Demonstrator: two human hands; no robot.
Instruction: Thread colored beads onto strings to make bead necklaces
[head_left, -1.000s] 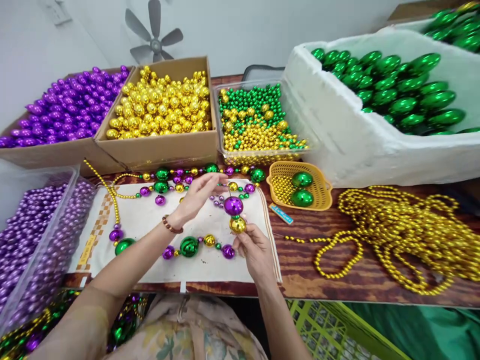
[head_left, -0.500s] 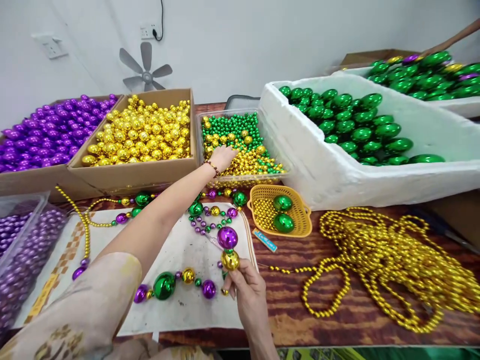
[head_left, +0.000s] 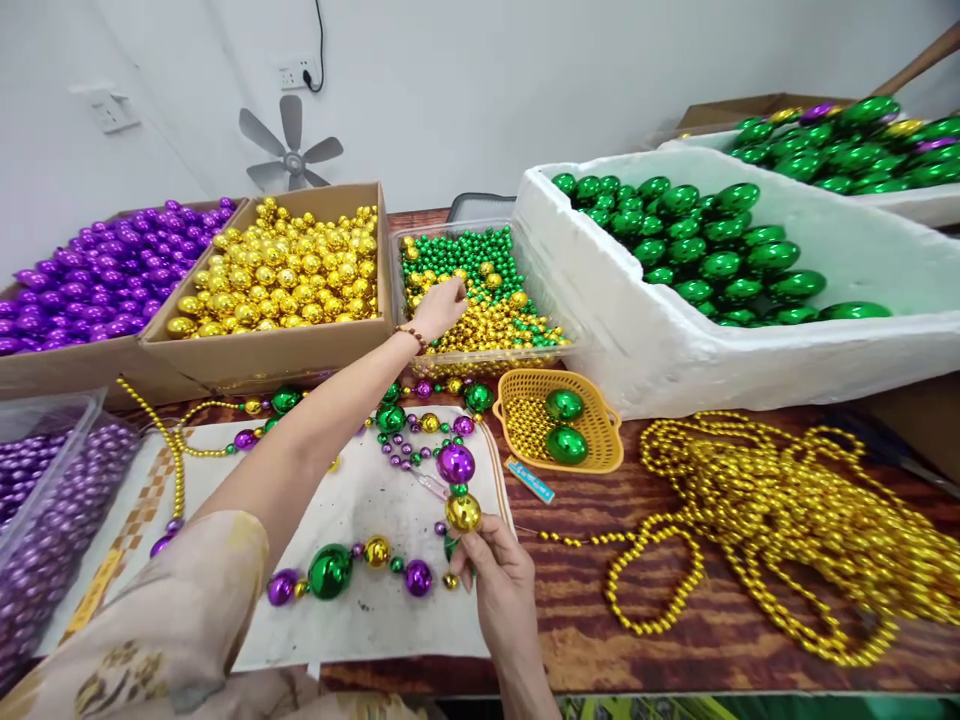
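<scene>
My left hand (head_left: 442, 305) reaches over the clear tub of small green and gold beads (head_left: 480, 290), fingers pinched together just above the beads; what they hold is too small to see. My right hand (head_left: 499, 580) pinches the end of a bead strand at the front of the white cloth (head_left: 360, 500). A gold ball (head_left: 463, 512) and a purple ball (head_left: 455, 463) sit stacked on the strand right above those fingers. The rest of the strand (head_left: 345, 570), with green, gold and purple balls, lies across the cloth.
Cardboard boxes of purple balls (head_left: 97, 280) and gold balls (head_left: 277, 265) stand at the back left. White foam bins of green balls (head_left: 712, 240) fill the right. A yellow basket (head_left: 559, 420) holds two green balls. Gold bead chains (head_left: 780, 520) are heaped on the wooden table.
My left hand left the strand, reached into the tub of small beads, and has now lifted slightly with fingers pinched. The right hand kept hold of the strand.
</scene>
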